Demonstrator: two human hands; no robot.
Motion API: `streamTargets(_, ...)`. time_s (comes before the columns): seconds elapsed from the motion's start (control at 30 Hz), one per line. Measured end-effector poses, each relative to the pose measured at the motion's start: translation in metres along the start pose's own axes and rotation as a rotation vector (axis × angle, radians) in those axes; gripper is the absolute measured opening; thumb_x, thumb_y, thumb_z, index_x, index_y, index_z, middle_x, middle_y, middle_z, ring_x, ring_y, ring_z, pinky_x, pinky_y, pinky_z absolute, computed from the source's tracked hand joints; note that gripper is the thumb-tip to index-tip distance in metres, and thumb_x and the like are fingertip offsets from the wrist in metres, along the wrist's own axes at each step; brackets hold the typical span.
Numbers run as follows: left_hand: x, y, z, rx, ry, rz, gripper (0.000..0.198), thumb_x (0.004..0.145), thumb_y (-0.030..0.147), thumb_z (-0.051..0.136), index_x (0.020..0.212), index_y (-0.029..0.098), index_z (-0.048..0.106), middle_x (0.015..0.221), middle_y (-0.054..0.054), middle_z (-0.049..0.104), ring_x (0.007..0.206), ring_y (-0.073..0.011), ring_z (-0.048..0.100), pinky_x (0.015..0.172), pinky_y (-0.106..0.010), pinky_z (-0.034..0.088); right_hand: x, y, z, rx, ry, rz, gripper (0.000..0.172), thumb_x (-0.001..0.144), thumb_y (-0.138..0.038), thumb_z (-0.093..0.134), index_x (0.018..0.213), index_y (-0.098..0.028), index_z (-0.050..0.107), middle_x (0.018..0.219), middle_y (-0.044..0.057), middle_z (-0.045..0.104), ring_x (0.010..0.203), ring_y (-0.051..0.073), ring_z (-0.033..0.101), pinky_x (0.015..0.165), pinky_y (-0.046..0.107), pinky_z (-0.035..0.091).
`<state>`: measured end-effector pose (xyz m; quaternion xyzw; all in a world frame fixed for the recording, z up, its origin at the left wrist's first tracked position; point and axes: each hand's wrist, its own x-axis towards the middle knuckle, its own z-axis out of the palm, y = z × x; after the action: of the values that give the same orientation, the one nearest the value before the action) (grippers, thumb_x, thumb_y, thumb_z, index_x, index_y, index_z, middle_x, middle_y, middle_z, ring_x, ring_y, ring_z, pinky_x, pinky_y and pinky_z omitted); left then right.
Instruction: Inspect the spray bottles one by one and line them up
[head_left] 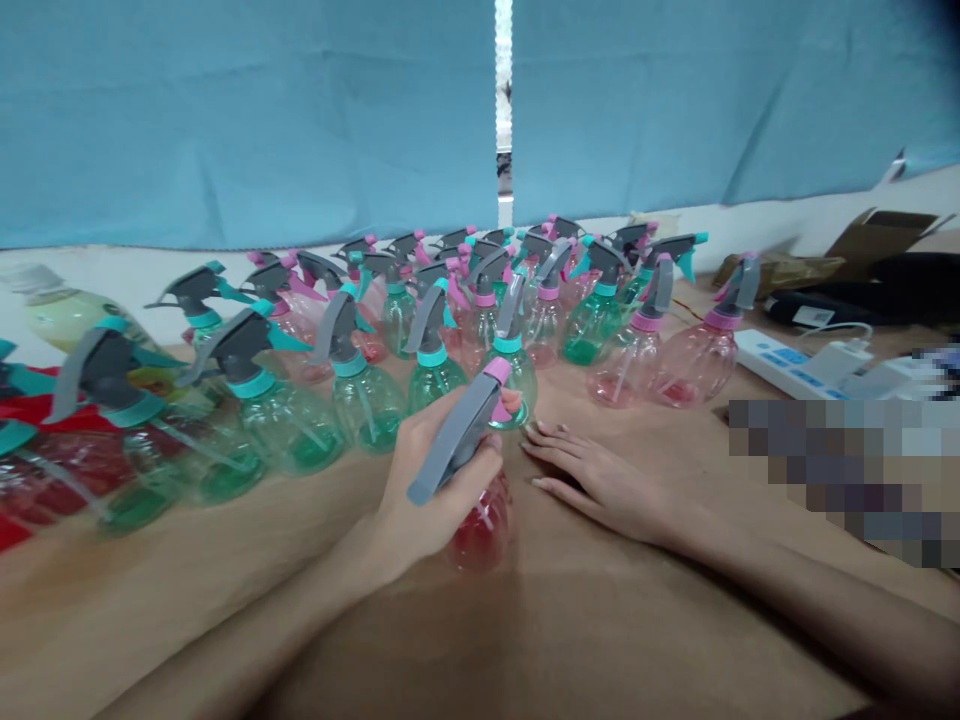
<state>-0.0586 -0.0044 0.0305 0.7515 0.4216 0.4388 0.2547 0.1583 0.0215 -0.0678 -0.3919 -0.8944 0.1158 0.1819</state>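
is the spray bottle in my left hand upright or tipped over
Upright: the gray sprayer is at the top of the spray bottle.

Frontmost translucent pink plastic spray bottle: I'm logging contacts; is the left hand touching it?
Touching: the head view shows the left hand curled around the pink bottle below its grey sprayer.

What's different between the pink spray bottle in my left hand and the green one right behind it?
Your left hand grips the pink bottle; the green bottle stands unheld behind it. The pink bottle has pink trim, the green bottle teal. Both have gray trigger heads.
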Motion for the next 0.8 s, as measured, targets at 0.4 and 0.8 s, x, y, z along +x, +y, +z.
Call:
streamTargets(0.4, 0.0023, 0.0029, 0.0008, -0.009, -0.006, 0.018, 0.03, 0.074, 0.018, 0.052, 0.1, 0.023, 0.065, 0.067, 0.004, 0.057, 0.054, -0.0126, 0.048, 0.054, -0.026, 0.042, -0.0007, 0.0025, 0.0019, 0.011, 0.004, 0.001, 0.052, 0.097, -0.046, 0.038, 0.138, -0.015, 0.047, 0.142, 0.01, 0.049, 0.136, 0.024, 0.037, 0.115, 0.046, 0.028)
streamTargets(0.8, 0.0015, 0.004, 0.0004, -0.022, -0.014, -0.001, 0.028, 0.075, 0.019, 0.052, 0.1, 0.023, 0.065, 0.072, 0.002, 0.06, 0.058, -0.0141, 0.052, 0.058, -0.028, 0.044, -0.0013, 0.0026, 0.0018, 0.037, 0.031, -0.01, 0.049, 0.096, -0.046, 0.04, 0.138, -0.022, 0.047, 0.141, 0.009, 0.05, 0.135, 0.025, 0.039, 0.113, 0.05, 0.031)
